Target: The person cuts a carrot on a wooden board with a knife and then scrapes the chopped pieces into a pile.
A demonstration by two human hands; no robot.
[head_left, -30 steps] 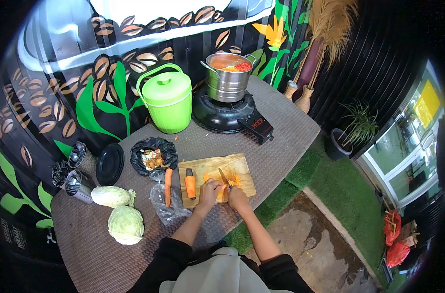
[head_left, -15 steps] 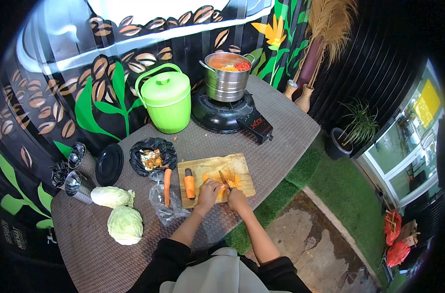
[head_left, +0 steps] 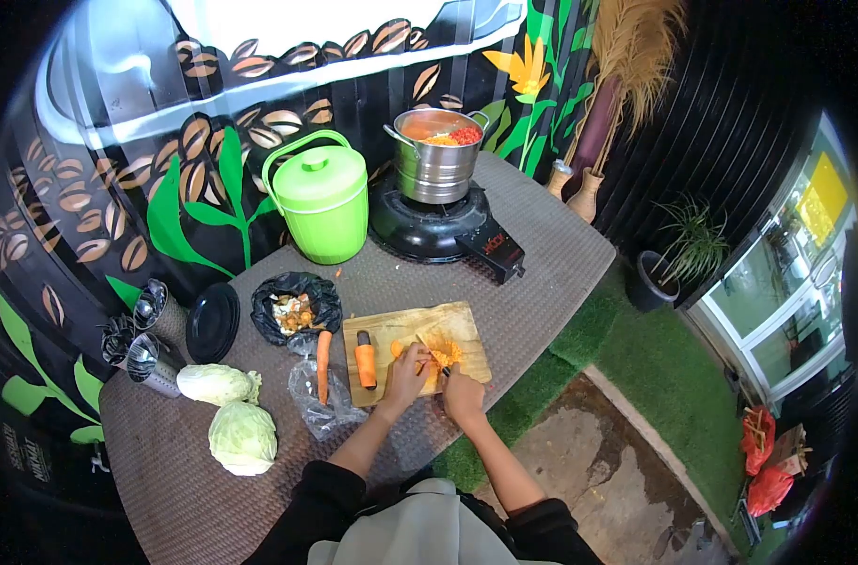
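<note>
A wooden cutting board (head_left: 471, 327) lies near the table's front edge with chopped carrot (head_left: 446, 352) on it. My left hand (head_left: 407, 377) has its fingers bent and pressed down on carrot at the board's middle, mostly covering it. My right hand (head_left: 463, 395) is closed round the handle of a knife (head_left: 446, 370), its blade partly hidden beside the left fingertips. On the board's left side lies a thick orange piece (head_left: 366, 365) with a dark strip at its top and side. A whole carrot (head_left: 323, 367) rests on a clear plastic bag (head_left: 316, 407) left of the board.
Behind the board stand a black bag of peelings (head_left: 325, 292), a lidded green bucket (head_left: 325, 212) and a steel pot (head_left: 433, 169) on a black stove (head_left: 419, 226). Two cabbages (head_left: 242, 438) (head_left: 212, 383), metal cups (head_left: 153, 363) and black plates (head_left: 212, 320) are at left.
The knife blade has tipped lower and shows less beside the left fingers. My right hand has shifted slightly down. The whole view has moved a little.
</note>
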